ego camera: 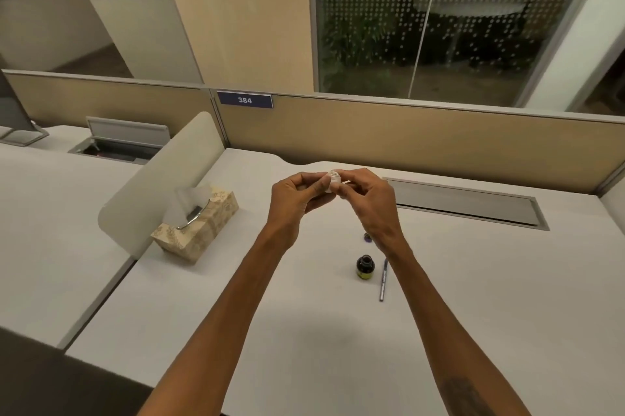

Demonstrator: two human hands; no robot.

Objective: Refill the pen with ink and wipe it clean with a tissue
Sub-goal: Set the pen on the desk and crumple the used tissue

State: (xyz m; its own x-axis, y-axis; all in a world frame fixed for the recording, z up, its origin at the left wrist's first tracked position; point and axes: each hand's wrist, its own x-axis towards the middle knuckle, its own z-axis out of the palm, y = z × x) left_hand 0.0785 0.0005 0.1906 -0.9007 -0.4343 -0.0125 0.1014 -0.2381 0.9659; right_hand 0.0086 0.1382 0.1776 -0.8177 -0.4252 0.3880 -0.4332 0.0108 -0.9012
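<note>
Both hands are raised together over the white desk (304, 314). My left hand (297, 195) and my right hand (367, 199) pinch a small crumpled white tissue (333, 180) between their fingertips. A pale sliver shows at the tissue's right side; I cannot tell whether it is part of the pen. An open dark ink bottle (365, 267) stands on the desk below my right wrist. Just right of it lies a slim grey pen part (383, 279). The bottle's small dark cap (367, 237) sits behind the bottle, partly hidden by my right wrist.
A patterned tissue box (199, 229) with a tissue sticking up stands at the left by a curved white divider (159, 192). A grey cable hatch (466, 202) is set into the desk at the right. A tan partition (406, 141) closes off the back.
</note>
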